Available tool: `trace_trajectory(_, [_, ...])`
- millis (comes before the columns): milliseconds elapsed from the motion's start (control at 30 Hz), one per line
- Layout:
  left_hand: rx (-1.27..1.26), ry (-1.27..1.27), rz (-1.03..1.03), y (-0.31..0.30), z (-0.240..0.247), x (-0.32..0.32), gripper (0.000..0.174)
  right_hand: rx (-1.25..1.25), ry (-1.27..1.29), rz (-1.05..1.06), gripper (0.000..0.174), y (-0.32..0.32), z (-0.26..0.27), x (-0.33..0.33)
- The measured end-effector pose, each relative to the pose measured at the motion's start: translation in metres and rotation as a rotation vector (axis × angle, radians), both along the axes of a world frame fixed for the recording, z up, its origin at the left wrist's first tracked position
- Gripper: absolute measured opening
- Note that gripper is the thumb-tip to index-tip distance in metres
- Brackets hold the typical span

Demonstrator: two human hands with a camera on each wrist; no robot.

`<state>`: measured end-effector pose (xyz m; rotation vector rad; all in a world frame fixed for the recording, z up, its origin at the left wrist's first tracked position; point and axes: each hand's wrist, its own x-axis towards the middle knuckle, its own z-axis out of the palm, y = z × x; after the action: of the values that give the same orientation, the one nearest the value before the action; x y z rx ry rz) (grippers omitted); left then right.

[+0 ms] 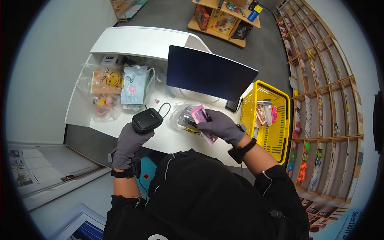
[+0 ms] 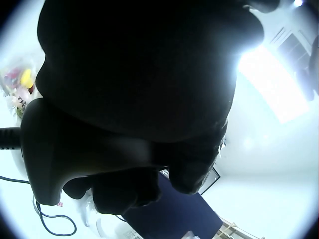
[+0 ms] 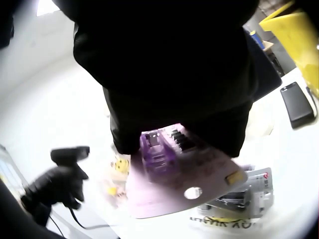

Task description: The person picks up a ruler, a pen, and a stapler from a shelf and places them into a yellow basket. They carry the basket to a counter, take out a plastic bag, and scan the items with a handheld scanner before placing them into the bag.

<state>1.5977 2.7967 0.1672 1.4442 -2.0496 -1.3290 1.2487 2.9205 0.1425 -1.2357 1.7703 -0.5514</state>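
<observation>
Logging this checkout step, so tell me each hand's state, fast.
The left hand grips the barcode scanner.
The right hand holds the pink blister pack, fingers curled over it.

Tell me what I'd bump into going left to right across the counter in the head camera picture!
Smiley-face bag → black scanner in the left hand → pink packet in the right hand → black phone → yellow basket.
</observation>
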Motion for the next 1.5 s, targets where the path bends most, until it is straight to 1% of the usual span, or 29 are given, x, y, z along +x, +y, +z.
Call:
trace_trajectory(67, [0.002, 0.01, 0.028, 0.005, 0.005, 0.004, 0.031, -0.05, 0.336, 0.122, 0.066, -0.017, -0.021, 0.003])
trace_trajectory(100, [0.008, 0.022, 0.039, 0.007, 0.008, 0.006, 0.031, -0.051, 0.333, 0.128, 0.066, -0.021, -0.03, 0.005])
trace_trajectory(167, [0.013, 0.032, 0.056, 0.009, 0.012, 0.01, 0.031, -0.056, 0.486, 0.224, 0.067, -0.029, -0.047, 0.006])
trace_trajectory(200, [0.032, 0.002, 0.066, 0.009, 0.014, 0.013, 0.031, -0.059, 0.563, 0.272, 0.068, -0.033, -0.048, 0.009])
trace_trajectory(233, [0.052, -0.027, 0.076, 0.009, 0.016, 0.015, 0.03, -0.061, 0.561, 0.278, 0.068, -0.036, -0.048, 0.011])
trace_trajectory(333, [0.085, -0.061, 0.108, 0.013, 0.014, 0.023, 0.032, 0.019, 0.703, 0.368, 0.081, -0.044, -0.049, 0.018])
trace_trajectory(400, [0.111, -0.064, 0.127, 0.015, 0.011, 0.028, 0.035, -0.015, 0.742, 0.35, 0.079, -0.041, -0.07, 0.019])
trace_trajectory(467, [0.11, -0.052, 0.135, 0.017, 0.014, 0.028, 0.034, -0.083, 0.823, 0.31, 0.077, -0.036, -0.095, 0.021])
trace_trajectory(500, [0.11, -0.038, 0.143, 0.019, 0.016, 0.028, 0.034, -0.084, 0.822, 0.311, 0.077, -0.033, -0.105, 0.02])
trace_trajectory(600, [0.105, -0.021, 0.156, 0.019, 0.017, 0.029, 0.034, -0.056, 0.853, 0.254, 0.083, -0.027, -0.116, 0.021])
trace_trajectory(700, [0.098, -0.015, 0.166, 0.02, 0.016, 0.029, 0.035, -0.076, 0.845, 0.266, 0.084, -0.03, -0.123, 0.017])
trace_trajectory(800, [0.079, 0.003, 0.128, 0.015, 0.009, 0.021, 0.027, -0.082, 0.826, 0.245, 0.086, -0.029, -0.122, 0.009])
trace_trajectory(833, [0.079, 0.006, 0.113, 0.013, 0.008, 0.015, 0.027, -0.086, 0.806, 0.232, 0.086, -0.029, -0.121, 0.004])
trace_trajectory(900, [0.076, 0.002, 0.104, 0.011, 0.007, 0.004, 0.026, -0.084, 0.79, 0.204, 0.087, -0.025, -0.114, -0.004])
trace_trajectory(1000, [0.078, -0.011, 0.077, 0.008, 0.011, -0.008, 0.025, 0.021, 0.688, 0.171, 0.095, -0.017, -0.073, -0.009])
trace_trajectory(1033, [0.081, -0.026, 0.07, 0.007, 0.013, -0.008, 0.025, 0.026, 0.691, 0.157, 0.095, -0.015, -0.06, -0.01])
trace_trajectory(1100, [0.083, -0.037, 0.048, 0.002, 0.012, -0.003, 0.024, -0.055, 0.599, 0.099, 0.098, -0.009, -0.033, -0.009])
trace_trajectory(1133, [0.098, -0.031, 0.091, 0.002, 0.011, 0.008, 0.024, -0.1, 0.549, 0.084, 0.1, -0.008, -0.021, -0.008])
trace_trajectory(1167, [0.117, -0.014, 0.096, -0.003, 0.005, 0.005, 0.024, -0.085, 0.564, 0.05, 0.1, 0.004, -0.007, -0.019])
trace_trajectory(1233, [0.136, 0.007, 0.089, -0.008, 0.0, -0.008, 0.023, -0.271, 0.492, -0.114, 0.101, 0.031, 0.021, -0.05])
trace_trajectory(1300, [0.098, 0.015, 0.075, -0.011, -0.003, -0.012, 0.023, -0.264, 0.42, -0.215, 0.094, 0.055, 0.055, -0.072])
trace_trajectory(1333, [0.079, 0.02, 0.069, -0.014, -0.005, -0.014, 0.023, -0.263, 0.426, -0.225, 0.094, 0.069, 0.056, -0.087])
trace_trajectory(1400, [0.097, 0.011, 0.048, -0.019, -0.005, -0.018, 0.023, -0.278, 0.458, -0.343, 0.093, 0.097, 0.056, -0.114])
trace_trajectory(1433, [0.114, -0.003, 0.039, -0.021, -0.005, -0.02, 0.022, -0.275, 0.463, -0.352, 0.093, 0.104, 0.061, -0.12])
trace_trajectory(1500, [0.133, -0.014, 0.019, -0.023, -0.005, -0.026, 0.022, -0.181, 0.419, -0.486, 0.095, 0.115, 0.075, -0.129])
